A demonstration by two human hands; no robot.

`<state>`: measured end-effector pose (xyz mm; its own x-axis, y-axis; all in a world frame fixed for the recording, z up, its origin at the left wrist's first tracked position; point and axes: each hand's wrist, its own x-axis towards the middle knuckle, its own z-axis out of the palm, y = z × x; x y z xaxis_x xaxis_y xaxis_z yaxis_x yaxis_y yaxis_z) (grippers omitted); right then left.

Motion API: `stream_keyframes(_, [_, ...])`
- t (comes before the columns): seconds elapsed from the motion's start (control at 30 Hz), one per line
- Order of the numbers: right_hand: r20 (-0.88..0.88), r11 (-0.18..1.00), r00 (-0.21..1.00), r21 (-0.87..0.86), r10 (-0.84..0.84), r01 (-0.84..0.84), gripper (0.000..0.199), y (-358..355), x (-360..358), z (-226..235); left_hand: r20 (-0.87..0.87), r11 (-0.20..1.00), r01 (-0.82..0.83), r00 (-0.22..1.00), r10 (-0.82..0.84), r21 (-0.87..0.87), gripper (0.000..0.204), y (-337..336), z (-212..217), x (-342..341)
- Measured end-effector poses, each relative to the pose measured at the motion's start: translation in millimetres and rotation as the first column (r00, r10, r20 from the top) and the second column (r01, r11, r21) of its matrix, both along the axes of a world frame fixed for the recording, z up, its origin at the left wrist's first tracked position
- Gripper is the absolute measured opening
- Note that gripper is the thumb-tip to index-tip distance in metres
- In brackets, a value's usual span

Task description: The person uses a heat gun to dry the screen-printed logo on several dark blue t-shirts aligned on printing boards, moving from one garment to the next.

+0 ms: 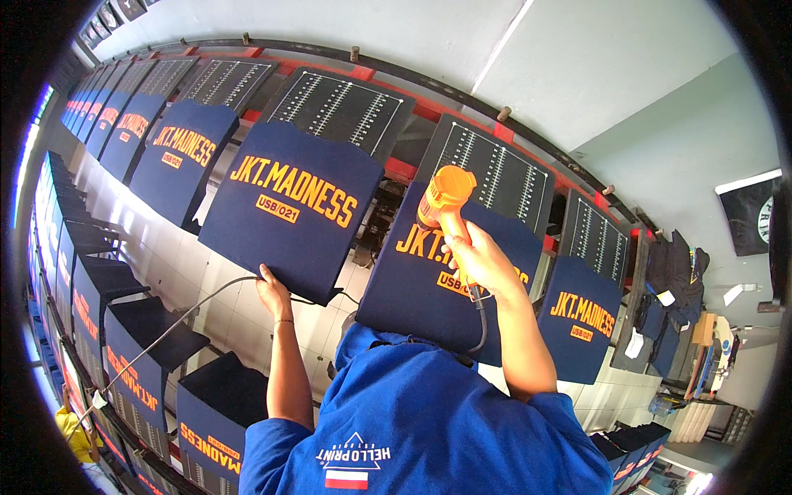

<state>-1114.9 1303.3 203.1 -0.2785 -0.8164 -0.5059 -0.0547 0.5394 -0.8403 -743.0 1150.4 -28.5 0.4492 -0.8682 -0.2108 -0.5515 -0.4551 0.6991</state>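
Note:
My right hand [480, 262] grips the handle of an orange heat gun [444, 195], nozzle up, held over a navy shirt with orange print [412, 285] stretched on a flat board. My left hand [272, 294] is closed on the lower edge of the neighbouring navy printed shirt [289, 206] on its own board. A grey cable [177, 323] runs from the lower left up to my left hand. A dark cord [482, 326] hangs from the gun's handle. My blue shirt [412, 412] fills the lower middle.
A long row of boards with navy printed shirts [177, 157] curves off to the upper left, with one more [582, 326] at the right. Black panels with white ruled marks [342, 107] stand behind them. A second row [140, 371] runs along the lower left. Dark garments [672, 285] hang at the right.

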Motion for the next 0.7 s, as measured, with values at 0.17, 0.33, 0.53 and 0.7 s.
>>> stream_keyframes(0.17, [0.052,0.999,0.999,0.034,0.003,-0.005,0.031,18.2,2.0,-3.8,0.02,0.998,0.004,1.0,-0.005,0.069,0.065,-1.6,3.0,-1.5])
stream_keyframes(0.33, [0.112,0.995,0.993,0.088,0.044,-0.054,0.03,38.8,11.4,11.4,-0.026,0.999,0.004,1.0,-0.005,-0.053,0.063,0.7,-4.5,0.7])
stream_keyframes(0.53, [0.062,0.999,0.998,0.041,0.025,-0.027,0.031,32.4,7.0,0.6,-0.048,0.998,-0.004,0.999,0.0,-0.07,0.06,1.0,3.8,-6.1])
stream_keyframes(0.7, [0.02,0.999,1.0,-0.032,-0.021,0.021,0.03,19.4,-4.3,-9.7,-0.063,0.995,0.002,0.998,-0.009,-0.097,0.06,1.4,4.7,-4.9])
